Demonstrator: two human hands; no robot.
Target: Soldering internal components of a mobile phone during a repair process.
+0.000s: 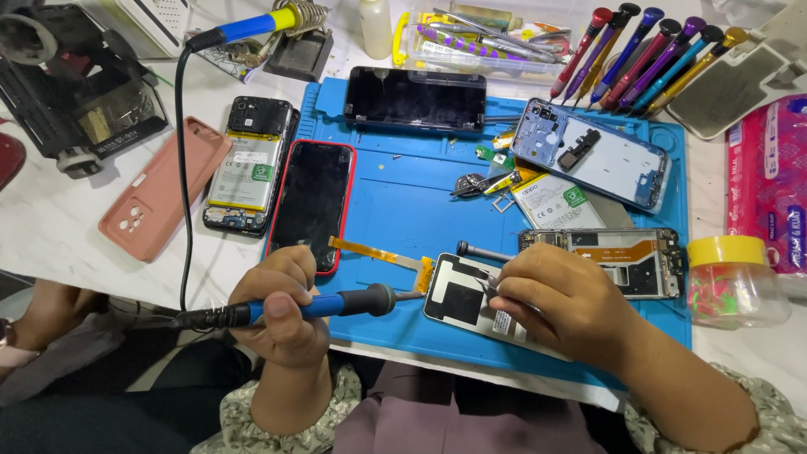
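In the head view, the left hand (282,307) is closed around the blue and black handle of a soldering iron (324,306). The iron lies nearly level and its tip points right, toward the edge of a white phone part (465,303) with a black square on it. The black cable of the iron goes up the worktop (59,219) to the left.

The right hand (559,298) is curled, with the fingers bent down on this white phone part. It pinches thin metal tweezers (490,286) between thumb and fingers, with the tips on the part. An orange flex ribbon (382,253) runs from the part up to the left, toward a phone in a red case (309,204).

The white part lies at the near edge of a blue mat (395,197). Just behind the right hand lies an opened phone frame (618,256), and a small jar with a yellow lid (730,277) stands to the right of it.
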